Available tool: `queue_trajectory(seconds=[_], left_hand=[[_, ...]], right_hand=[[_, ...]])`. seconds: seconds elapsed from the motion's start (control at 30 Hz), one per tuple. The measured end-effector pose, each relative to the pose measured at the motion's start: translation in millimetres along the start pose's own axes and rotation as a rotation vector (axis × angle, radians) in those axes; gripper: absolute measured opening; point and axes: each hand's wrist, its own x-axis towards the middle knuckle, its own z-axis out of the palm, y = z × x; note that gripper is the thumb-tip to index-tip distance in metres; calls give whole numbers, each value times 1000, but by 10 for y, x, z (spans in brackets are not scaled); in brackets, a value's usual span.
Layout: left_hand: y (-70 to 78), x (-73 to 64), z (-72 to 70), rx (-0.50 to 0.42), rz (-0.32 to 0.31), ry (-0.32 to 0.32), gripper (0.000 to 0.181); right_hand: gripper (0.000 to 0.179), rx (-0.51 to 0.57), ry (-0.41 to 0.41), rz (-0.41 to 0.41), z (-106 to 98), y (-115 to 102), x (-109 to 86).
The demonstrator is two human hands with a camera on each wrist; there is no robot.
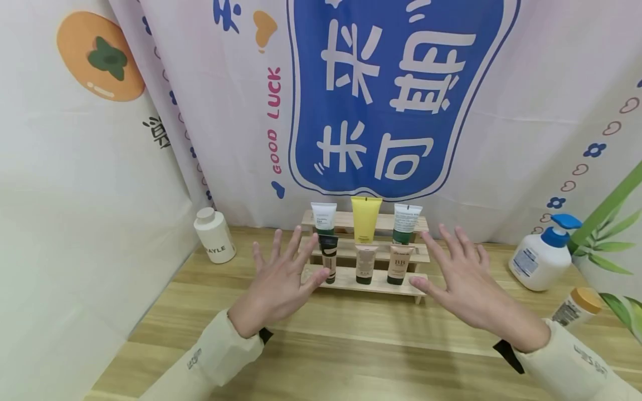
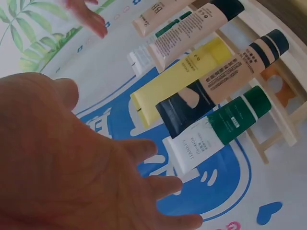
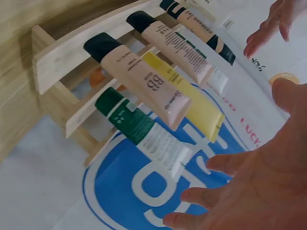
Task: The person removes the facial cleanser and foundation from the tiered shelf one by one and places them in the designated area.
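A tiered wooden rack (image 1: 346,277) stands on the table against the cloth backdrop, holding several tubes. On its upper tiers are a white-and-green tube (image 1: 324,216), a yellow tube (image 1: 366,220) and another white-and-green tube (image 1: 407,220). Lower down stand a black-and-beige tube (image 1: 329,259), a beige tube (image 1: 365,263) and a beige BB tube (image 1: 399,264). My left hand (image 1: 283,281) hovers by the rack's left end, fingers spread, holding nothing. At the right end my right hand (image 1: 463,284) is likewise spread with nothing in it. Both wrist views show the palms apart from the tubes.
A white bottle (image 1: 214,235) stands at the table's back left. To the right are a white pump bottle (image 1: 540,259) with a blue top and an orange-capped bottle (image 1: 577,309), partly behind the right sleeve. Green leaves (image 1: 609,245) edge the far right. The wooden table (image 1: 361,356) extends in front.
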Motion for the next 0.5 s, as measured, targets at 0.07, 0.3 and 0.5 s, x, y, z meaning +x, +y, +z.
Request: queue_trajectory(seconds=[0.07,0.3,0.5], left_hand=[[-11,21,13,-6,8,13,76],[-93,223,155,-40,138,182,70],[-118,371,310,-144,215,299,60]], right_hand=[[84,6,-7,11,31,52,1],[66,72,-16,57,323,310,8],[37,138,10,57,665,453,42]])
